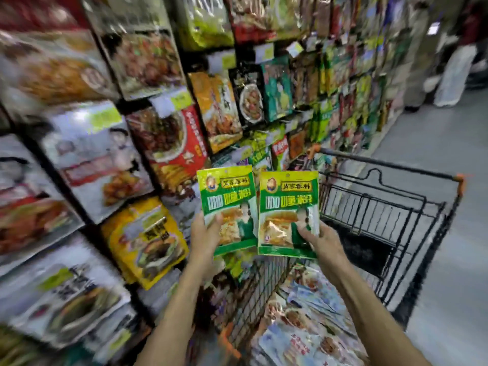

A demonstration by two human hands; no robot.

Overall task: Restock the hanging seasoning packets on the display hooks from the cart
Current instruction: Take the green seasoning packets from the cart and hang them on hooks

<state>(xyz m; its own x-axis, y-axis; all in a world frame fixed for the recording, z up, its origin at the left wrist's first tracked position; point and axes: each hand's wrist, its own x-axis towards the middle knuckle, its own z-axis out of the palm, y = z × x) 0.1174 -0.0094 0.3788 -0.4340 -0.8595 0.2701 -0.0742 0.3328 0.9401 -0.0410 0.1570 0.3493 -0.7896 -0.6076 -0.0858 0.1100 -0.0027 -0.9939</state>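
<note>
Item: two green seasoning packets, same print, held upright side by side, edges nearly touching, above the cart [390, 207].
- Left packet [228, 204]: left hand [204, 233] fingers grip its lower left edge.
- Right packet [289, 207]: right hand [320, 237] fingers grip its lower right corner.
- Cart: black wire; loose packets [303, 313] lie inside (blurred).
- Display [169, 143]: hanging packets, left of cart.

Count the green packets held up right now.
2. The left green packet is gripped by the left hand, the right green packet by the right hand, side by side. More may hide in the cart or the blurred shelf stock.
</note>
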